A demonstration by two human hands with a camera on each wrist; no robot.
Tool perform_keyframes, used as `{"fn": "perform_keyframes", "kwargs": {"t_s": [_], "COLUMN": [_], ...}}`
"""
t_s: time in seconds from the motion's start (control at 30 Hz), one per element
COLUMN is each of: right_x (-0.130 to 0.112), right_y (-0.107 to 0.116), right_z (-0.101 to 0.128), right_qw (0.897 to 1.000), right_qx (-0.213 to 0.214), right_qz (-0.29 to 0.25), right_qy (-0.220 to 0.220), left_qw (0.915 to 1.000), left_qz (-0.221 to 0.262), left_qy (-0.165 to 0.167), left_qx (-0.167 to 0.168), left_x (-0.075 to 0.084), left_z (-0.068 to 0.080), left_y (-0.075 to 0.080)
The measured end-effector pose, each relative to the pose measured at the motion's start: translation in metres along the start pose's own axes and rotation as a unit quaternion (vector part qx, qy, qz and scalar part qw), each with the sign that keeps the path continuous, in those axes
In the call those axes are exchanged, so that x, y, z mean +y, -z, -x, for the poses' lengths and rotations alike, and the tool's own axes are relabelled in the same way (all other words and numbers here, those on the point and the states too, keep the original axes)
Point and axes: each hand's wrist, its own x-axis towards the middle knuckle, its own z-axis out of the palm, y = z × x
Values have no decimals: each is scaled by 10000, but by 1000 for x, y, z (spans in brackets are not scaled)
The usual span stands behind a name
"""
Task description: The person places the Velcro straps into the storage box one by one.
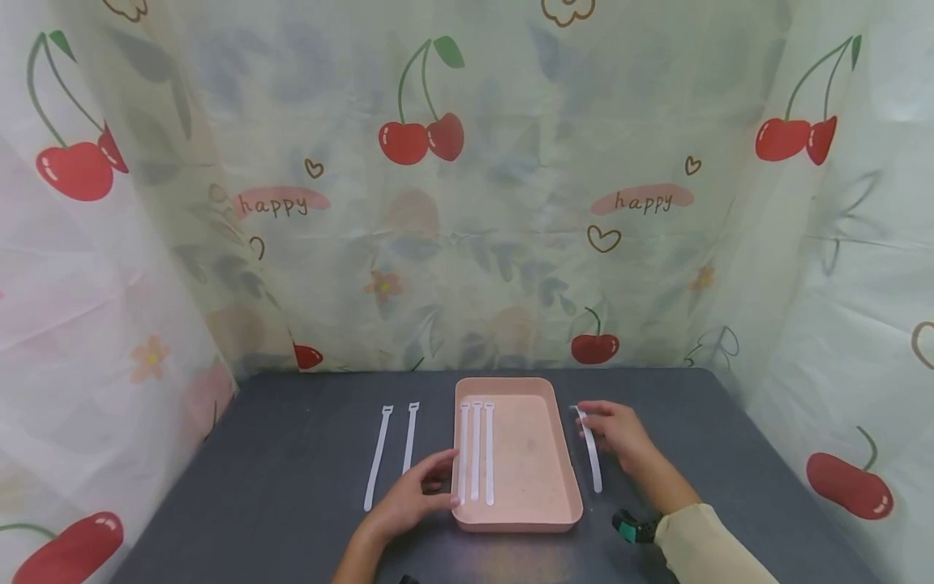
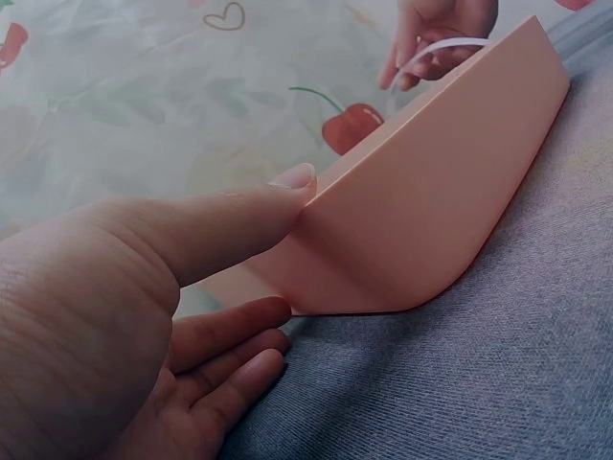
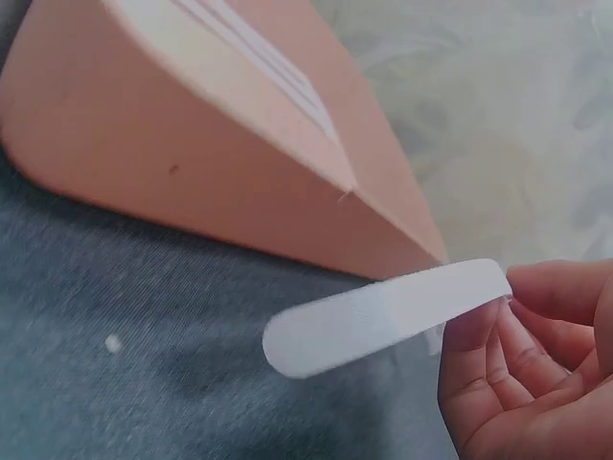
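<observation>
A pink tray (image 1: 536, 454) sits on the dark tabletop with three white hook-and-loop cable ties (image 1: 477, 454) side by side along its left half. My left hand (image 1: 409, 499) is at the tray's left wall, its thumb (image 2: 239, 216) touching the rim and its nearly straight fingers low beside the outer wall. To the right of the tray, my right hand (image 1: 616, 434) pinches another white cable tie (image 3: 383, 316) between thumb and fingers near its slotted end. The tie's rounded tail hangs free and bends toward the front.
Two more white cable ties, an outer one (image 1: 377, 458) and an inner one (image 1: 412, 438), lie on the table (image 1: 306, 454) left of the tray. My left hand partly covers the inner one. A cherry-printed curtain (image 1: 503, 243) encloses the back and sides.
</observation>
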Motion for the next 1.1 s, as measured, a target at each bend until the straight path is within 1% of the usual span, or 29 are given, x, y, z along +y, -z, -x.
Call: {"fn": "perform_keyframes", "kwargs": {"t_s": [0.27, 0.5, 0.7, 0.87, 1.1], "right_x": [-14, -22, -31, -39, -45], "right_y": [-3, -8, -13, -19, -29], "right_z": [0, 2, 1, 1, -1], "right_qw": [9996, 9990, 9981, 9964, 9944], "right_qx": [-69, -178, -283, -433, -492], "right_qz": [-248, -332, -477, -637, -821], "right_qy": [90, 247, 262, 357, 441], "left_qw": [10000, 10000, 10000, 10000, 10000], "left_qz": [-31, 4, 21, 14, -11], "left_qy": [54, 39, 38, -30, -91], "left_qx": [-16, -12, -17, -22, -8], "left_x": [-4, -1, -1, -3, -5], "left_z": [-2, -1, -1, -1, -1], "left_y": [-1, 0, 0, 0, -1]}}
